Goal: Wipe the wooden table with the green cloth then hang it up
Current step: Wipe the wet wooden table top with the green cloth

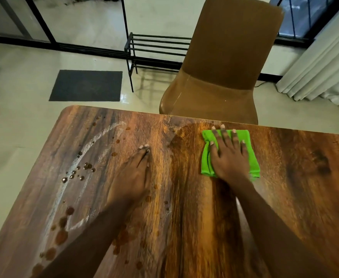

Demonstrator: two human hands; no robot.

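Presses folded green cloth (252, 155) flat under spread right hand (228, 157) near far edge of wooden table (305, 197), likely for even wiping pressure; braces flat, empty left hand (132, 177) alongside (brown droplets (78, 173) leftward, unwiped).

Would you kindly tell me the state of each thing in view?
wooden table: brown droplets and whitish smear on its left part.
right hand: fingers spread, pressing the green cloth.
green cloth: folded, flat on the table.
left hand: flat on bare wood, holding nothing.
chair: empty, at the table's far edge.

Head-worn view, forward-down, close over table (305, 197)
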